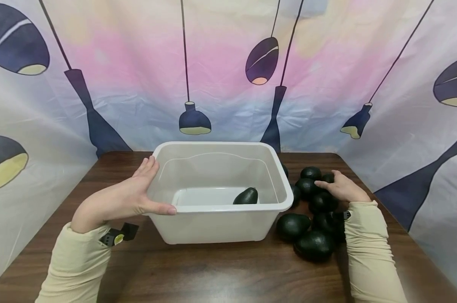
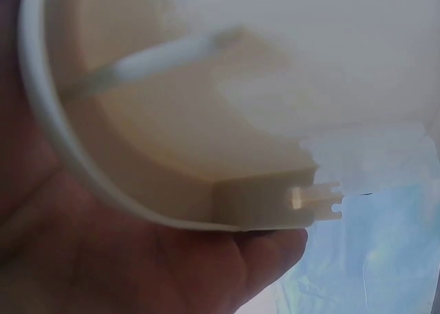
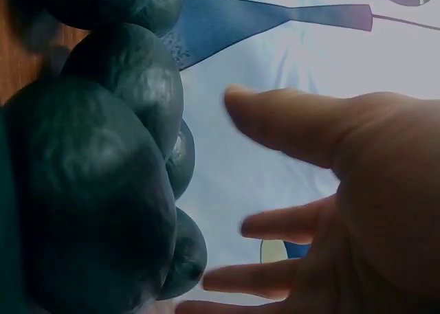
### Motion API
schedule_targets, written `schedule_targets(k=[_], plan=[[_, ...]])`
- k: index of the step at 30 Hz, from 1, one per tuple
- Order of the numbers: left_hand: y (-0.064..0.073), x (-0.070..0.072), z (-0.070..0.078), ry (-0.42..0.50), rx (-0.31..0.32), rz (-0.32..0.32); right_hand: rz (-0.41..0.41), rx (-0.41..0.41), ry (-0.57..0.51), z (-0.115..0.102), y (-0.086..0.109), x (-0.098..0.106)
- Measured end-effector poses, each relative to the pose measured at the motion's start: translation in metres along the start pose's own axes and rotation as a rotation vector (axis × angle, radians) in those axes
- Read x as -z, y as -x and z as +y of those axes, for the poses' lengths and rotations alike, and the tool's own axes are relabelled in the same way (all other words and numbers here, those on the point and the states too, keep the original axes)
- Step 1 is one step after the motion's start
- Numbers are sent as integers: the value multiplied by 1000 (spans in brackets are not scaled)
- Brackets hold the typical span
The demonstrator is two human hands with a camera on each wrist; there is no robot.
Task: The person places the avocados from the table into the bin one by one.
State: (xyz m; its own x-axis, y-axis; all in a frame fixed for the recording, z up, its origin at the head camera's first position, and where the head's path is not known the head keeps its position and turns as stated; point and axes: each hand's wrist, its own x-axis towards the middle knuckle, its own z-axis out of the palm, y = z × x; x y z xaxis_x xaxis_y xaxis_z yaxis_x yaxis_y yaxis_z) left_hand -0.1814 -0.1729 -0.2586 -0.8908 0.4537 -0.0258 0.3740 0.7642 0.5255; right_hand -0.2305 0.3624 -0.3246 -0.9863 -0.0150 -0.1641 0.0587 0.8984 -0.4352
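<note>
Wood table [image 1: 220,269]: I see left hand [image 1: 131,195] bracing tub [image 1: 198,229] by its near-left rim, right hand [image 1: 340,187] fingers spread, holding nothing, over avocados [image 1: 311,210] right of tub, nearer than left.

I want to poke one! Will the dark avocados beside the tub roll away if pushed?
Probably a little. The avocados look rounded and smooth, so one could roll or wobble on the flat table. Their egg shape likely curves the roll, and neighbours may stop it.
</note>
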Motion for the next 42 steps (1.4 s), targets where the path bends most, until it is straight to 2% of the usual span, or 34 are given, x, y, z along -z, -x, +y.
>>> schedule_targets(k=[10, 14, 22, 29, 35, 42], plan=[[3, 2, 2, -8, -5, -2, -32, 34, 9, 7, 4, 0], [3, 3, 3, -17, -10, -2, -69, 53, -10, 8, 5, 0], [4, 4, 4, -6, -17, 0, -125, 8, 57, 5, 9, 3], [5, 4, 3, 10, -21, -1, -144, 5, 47, 5, 10, 2], [6, 3, 2, 11, -6, 0, -144, 15, 96, 4, 9, -1], [6, 2, 1, 15, -5, 0, -123, 13, 98, 5, 12, 1]])
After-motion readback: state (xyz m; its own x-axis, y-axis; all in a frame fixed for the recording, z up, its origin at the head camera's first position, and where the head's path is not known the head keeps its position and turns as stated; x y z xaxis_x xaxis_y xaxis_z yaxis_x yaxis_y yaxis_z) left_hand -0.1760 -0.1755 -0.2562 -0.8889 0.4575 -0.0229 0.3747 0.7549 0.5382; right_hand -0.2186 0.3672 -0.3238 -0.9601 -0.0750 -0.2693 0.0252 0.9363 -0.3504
